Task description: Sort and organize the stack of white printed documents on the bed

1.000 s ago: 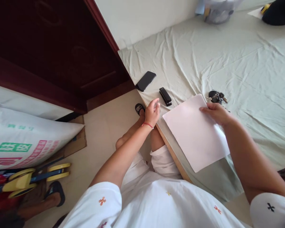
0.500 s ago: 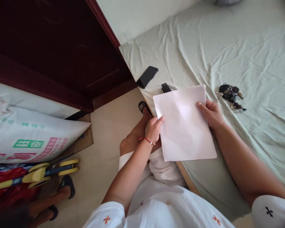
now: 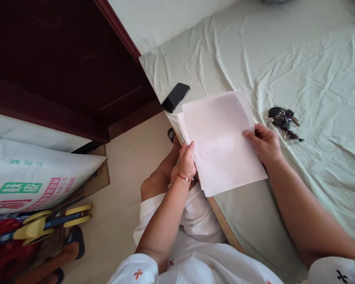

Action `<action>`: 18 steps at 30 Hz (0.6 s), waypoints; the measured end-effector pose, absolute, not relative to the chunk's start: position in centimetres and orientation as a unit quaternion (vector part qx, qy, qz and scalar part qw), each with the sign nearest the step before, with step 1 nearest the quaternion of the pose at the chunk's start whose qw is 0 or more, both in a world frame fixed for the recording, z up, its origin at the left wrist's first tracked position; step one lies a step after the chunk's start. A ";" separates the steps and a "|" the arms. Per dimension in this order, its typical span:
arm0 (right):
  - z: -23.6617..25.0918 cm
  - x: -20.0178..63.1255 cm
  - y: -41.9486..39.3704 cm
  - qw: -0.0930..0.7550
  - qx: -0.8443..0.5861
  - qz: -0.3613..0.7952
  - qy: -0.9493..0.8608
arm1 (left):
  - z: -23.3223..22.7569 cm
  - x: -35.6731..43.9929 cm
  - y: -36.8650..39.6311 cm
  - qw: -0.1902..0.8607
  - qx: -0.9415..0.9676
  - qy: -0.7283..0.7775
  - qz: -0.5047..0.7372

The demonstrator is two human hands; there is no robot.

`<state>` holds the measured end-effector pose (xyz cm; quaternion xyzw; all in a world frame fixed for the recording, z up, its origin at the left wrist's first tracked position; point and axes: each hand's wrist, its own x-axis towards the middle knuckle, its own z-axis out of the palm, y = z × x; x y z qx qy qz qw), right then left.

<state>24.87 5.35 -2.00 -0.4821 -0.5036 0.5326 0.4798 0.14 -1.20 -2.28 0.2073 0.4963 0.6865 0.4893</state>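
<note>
Several white sheets of paper (image 3: 221, 146) are held over my lap and the bed's edge, their faces blank. The top sheet sits askew from those under it, whose edges show at the left and the upper right. My left hand (image 3: 188, 161) grips the stack at its left edge, thumb on the near side. At the right edge, my right hand (image 3: 264, 142) pinches the paper between thumb and fingers, the fingertips partly behind it.
On the pale green bed sheet (image 3: 319, 79) lie a black phone (image 3: 176, 97) and a bunch of keys (image 3: 284, 121). A dark red door (image 3: 68, 59) stands at the left. Below it are a printed white sack (image 3: 47, 173), a yellow-wheeled toy (image 3: 38, 228) and another person's feet (image 3: 72, 248).
The top sheet has shifted and turned against the ones beneath, so the stack is fanned. The paper now covers the small black object beside the phone. The view has moved slightly.
</note>
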 end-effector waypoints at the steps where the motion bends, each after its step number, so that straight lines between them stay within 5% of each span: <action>1: -2.0 25.0 5.4 0.474 -0.484 0.536 -0.504 | -2.5 0.0 -1.3 0.487 0.203 0.506 0.683; 9: -1.8 25.7 5.6 0.463 -0.580 0.317 -0.591 | -3.6 -0.1 -1.4 0.495 0.273 0.513 0.645; 18: -1.4 27.0 7.5 0.630 -0.507 0.502 -0.308 | -3.4 -0.1 -1.8 0.481 0.276 0.518 0.651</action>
